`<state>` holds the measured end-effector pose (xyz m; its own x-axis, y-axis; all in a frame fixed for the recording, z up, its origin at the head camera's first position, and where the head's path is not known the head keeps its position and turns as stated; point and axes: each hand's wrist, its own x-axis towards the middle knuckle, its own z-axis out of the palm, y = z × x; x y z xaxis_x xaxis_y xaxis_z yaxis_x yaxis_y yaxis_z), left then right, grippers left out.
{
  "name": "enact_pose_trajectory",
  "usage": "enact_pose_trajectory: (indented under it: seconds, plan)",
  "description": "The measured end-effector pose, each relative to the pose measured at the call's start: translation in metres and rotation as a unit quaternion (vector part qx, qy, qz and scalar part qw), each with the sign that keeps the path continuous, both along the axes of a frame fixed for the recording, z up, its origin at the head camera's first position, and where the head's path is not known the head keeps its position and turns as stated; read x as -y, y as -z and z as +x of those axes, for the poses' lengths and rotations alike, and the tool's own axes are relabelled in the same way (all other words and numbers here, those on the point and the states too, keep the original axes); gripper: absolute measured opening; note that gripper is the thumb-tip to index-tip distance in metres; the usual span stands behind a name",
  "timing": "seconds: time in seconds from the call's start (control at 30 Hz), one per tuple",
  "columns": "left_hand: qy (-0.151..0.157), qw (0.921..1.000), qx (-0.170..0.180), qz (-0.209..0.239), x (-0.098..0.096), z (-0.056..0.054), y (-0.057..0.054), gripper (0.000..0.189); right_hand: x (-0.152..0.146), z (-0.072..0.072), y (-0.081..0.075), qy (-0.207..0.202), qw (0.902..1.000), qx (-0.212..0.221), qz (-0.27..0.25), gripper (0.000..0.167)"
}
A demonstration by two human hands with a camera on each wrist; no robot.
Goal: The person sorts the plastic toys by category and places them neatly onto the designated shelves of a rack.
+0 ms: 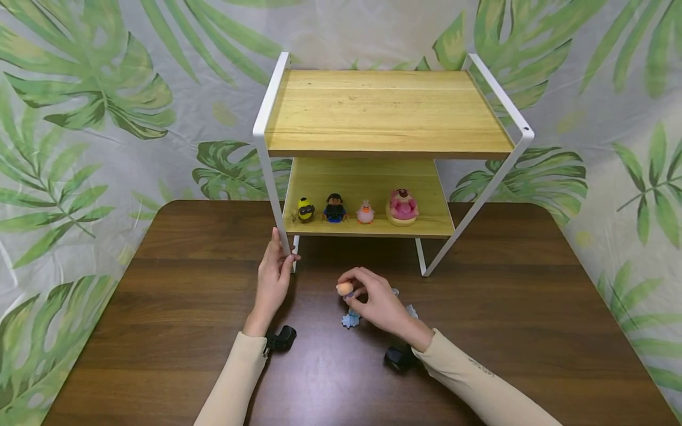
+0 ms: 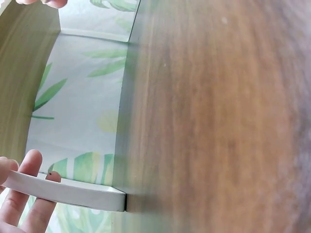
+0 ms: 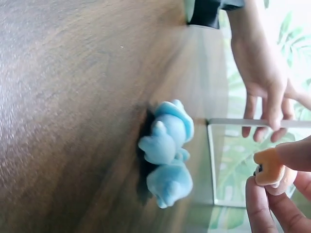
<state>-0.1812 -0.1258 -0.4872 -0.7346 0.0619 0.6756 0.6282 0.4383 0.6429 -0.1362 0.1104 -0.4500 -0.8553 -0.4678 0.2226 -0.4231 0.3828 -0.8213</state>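
The small orange toy (image 1: pixel 345 289) is above the brown table (image 1: pixel 186 296), in front of the rack. The right hand (image 1: pixel 377 300) holds it, with thumb and fingertips pinching narrowly. Below this hand, light blue toys (image 3: pixel 167 141) lie on the table. The left hand (image 1: pixel 273 281) grips the white frame (image 1: pixel 270 183) of the rack at its left side, the fingers being on both sides of the bar. On the lower shelf (image 1: pixel 346 171), from left, stand a yellow toy (image 1: pixel 305 210), a dark-haired figure (image 1: pixel 334 209), a pale pink duck (image 1: pixel 365 213) and a pink bear (image 1: pixel 403 206).
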Motion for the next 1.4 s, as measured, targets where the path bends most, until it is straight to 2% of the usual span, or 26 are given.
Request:
enact_pose_trajectory:
  seconds: [0.27,0.77,1.2,1.4]
  plan:
    - [0.005,0.9998,0.018,0.000,0.001,-0.001,0.000,0.097,-0.005,-0.001,-0.009,0.002,0.9999,-0.015,0.002,0.032]
    - [0.005,0.9997,0.025,-0.002,0.000,-0.001,-0.002,0.101,-0.011,-0.001,-0.016,0.005,0.9992,-0.019,-0.036,0.029]
    - [0.004,0.9996,0.026,-0.004,0.000,-0.001,0.000,0.099,-0.010,-0.002,-0.023,0.041,0.9970,-0.024,-0.060,0.025]
    - [0.005,0.9994,0.033,-0.003,0.000,-0.001,0.001,0.099,-0.013,-0.002,-0.028,0.043,0.9965,-0.026,-0.066,0.027]
